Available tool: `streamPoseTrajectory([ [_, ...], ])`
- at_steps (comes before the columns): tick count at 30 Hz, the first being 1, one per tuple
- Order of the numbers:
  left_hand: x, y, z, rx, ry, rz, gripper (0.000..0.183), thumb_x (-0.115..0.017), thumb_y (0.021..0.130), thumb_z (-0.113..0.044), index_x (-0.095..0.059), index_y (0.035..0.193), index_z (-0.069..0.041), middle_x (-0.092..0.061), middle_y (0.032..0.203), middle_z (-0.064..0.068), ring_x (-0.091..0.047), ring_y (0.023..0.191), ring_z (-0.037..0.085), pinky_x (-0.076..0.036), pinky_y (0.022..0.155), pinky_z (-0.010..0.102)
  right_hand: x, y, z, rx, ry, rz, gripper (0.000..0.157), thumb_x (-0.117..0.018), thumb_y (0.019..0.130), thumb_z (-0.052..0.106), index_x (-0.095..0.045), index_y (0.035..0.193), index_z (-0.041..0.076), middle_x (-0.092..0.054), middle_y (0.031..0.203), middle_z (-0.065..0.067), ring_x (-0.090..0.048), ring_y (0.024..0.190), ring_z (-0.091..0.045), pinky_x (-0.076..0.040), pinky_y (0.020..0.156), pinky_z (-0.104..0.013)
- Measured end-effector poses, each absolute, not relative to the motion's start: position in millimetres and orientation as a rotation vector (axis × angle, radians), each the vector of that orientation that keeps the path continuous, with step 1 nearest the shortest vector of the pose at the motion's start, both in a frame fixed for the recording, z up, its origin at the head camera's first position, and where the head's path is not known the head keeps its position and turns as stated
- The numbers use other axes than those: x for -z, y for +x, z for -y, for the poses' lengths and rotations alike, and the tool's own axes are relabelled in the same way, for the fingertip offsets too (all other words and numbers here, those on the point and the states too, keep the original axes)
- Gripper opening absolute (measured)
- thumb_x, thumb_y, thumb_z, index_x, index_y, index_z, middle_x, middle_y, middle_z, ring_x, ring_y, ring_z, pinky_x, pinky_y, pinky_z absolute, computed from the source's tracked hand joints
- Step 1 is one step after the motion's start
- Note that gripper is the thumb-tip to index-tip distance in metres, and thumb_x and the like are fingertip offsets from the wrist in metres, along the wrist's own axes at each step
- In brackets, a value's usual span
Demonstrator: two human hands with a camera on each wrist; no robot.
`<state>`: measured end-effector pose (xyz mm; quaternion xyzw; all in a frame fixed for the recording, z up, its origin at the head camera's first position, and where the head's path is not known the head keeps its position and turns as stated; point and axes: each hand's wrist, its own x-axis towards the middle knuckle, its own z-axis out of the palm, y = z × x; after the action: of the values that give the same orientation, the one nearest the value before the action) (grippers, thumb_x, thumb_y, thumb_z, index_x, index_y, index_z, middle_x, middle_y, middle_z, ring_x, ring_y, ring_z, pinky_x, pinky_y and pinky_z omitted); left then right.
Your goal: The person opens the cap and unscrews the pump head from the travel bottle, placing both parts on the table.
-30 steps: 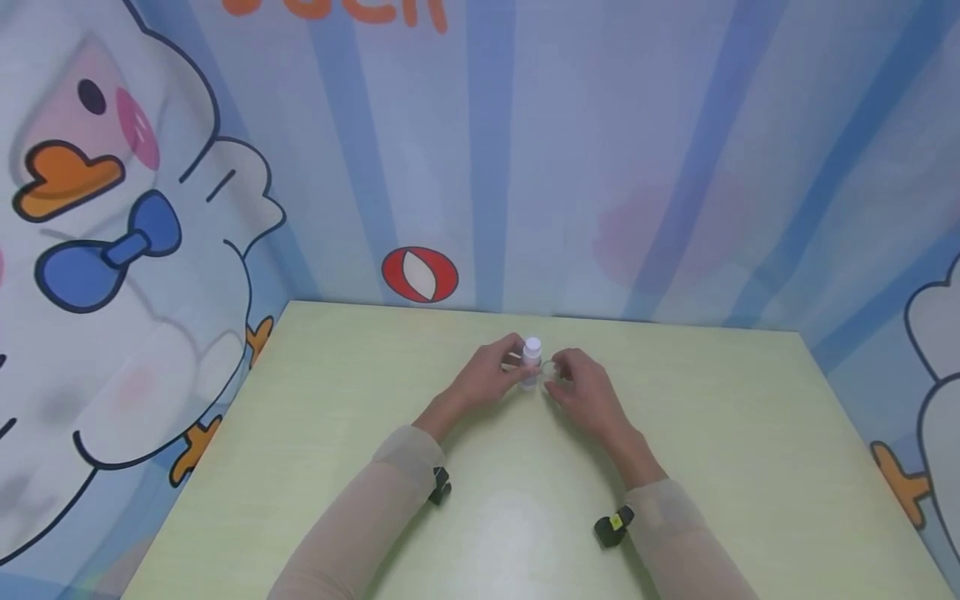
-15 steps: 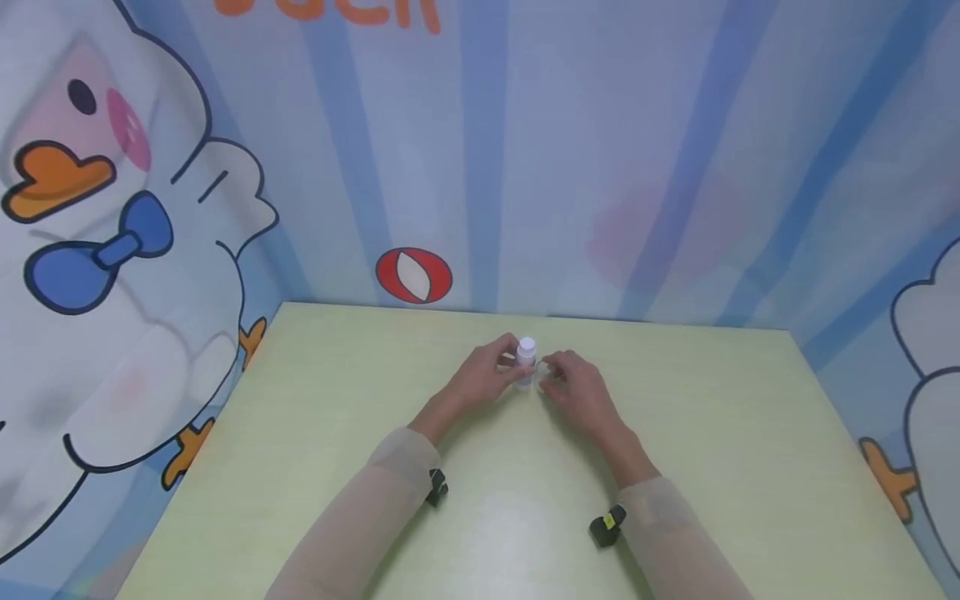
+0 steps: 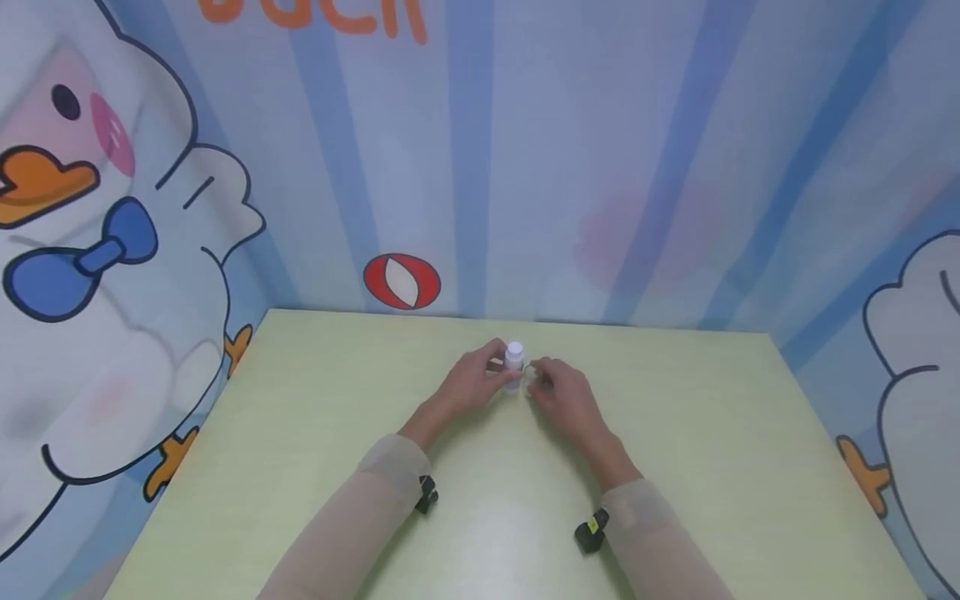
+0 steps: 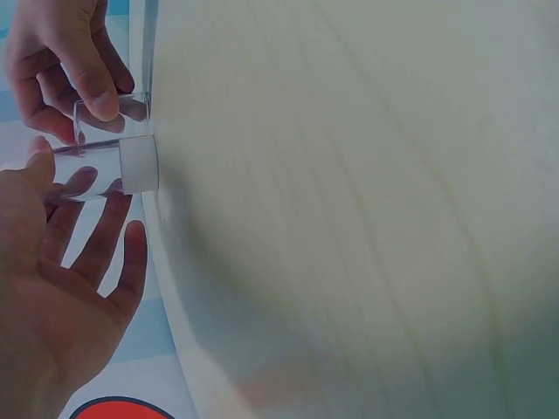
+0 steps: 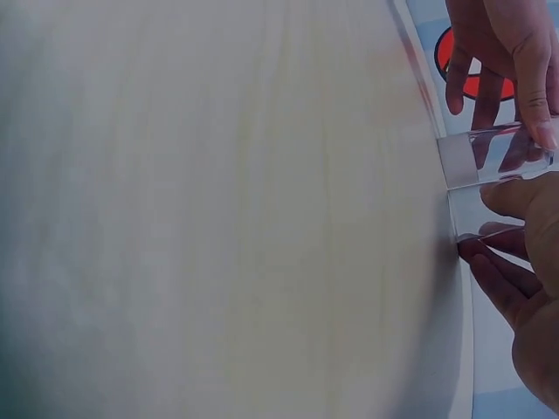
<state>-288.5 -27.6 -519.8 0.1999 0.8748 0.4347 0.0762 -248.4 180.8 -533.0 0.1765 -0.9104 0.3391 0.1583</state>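
My left hand (image 3: 471, 381) holds a small bottle (image 3: 513, 357) between thumb and fingers, its white top showing in the head view. In the left wrist view the bottle (image 4: 87, 166) has a see-through body and a white band (image 4: 138, 164) at one end. Close on its right, my right hand (image 3: 562, 394) pinches a clear, rimmed container (image 4: 112, 105) with thumb and bent fingers. The two things lie side by side, nearly touching in the left wrist view. Seen from the right wrist, most of the clear container is hidden behind the right hand (image 5: 524, 262).
A pale yellow-green table (image 3: 675, 433) lies beneath both hands. Behind it rises a blue striped backdrop (image 3: 540, 167) printed with ducks and a red ball (image 3: 402, 282). Small black devices (image 3: 590, 533) sit at the wrists, by the light sleeves.
The head view has swung slightly right, so the scene sits farther left in it. Both hands keep their holds, with hardly any movement between them.
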Motion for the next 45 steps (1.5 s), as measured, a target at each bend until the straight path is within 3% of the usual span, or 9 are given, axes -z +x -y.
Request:
streamPoseTrajectory([
  [25, 522.9, -281.1, 29.4, -1.273, 0.595, -2.646, 0.029, -0.069, 0.105, -0.037, -0.057, 0.123, -0.019, -0.068, 0.137, 0.005, -0.066, 0.13, 0.026, -0.055, 0.108, 0.047, 539.3, -246.1, -178.3, -0.963, 0.453, 2.677, 0.036, -0.083, 0.092, 0.01, -0.068, 0.124, 0.003, -0.074, 0.109, -0.016, -0.071, 0.102, -0.035, -0.058, 0.094, -0.053],
  [45, 524.1, -286.2, 30.0, -1.273, 0.622, -2.647, 0.027, -0.067, 0.105, -0.039, -0.056, 0.121, -0.021, -0.069, 0.137, 0.004, -0.067, 0.128, 0.026, -0.056, 0.107, 0.047, 533.0, -247.0, -173.3, -0.854, 0.433, 2.733, 0.036, -0.081, 0.092, 0.01, -0.063, 0.122, 0.007, -0.073, 0.104, -0.015, -0.07, 0.092, -0.034, -0.059, 0.082, -0.053],
])
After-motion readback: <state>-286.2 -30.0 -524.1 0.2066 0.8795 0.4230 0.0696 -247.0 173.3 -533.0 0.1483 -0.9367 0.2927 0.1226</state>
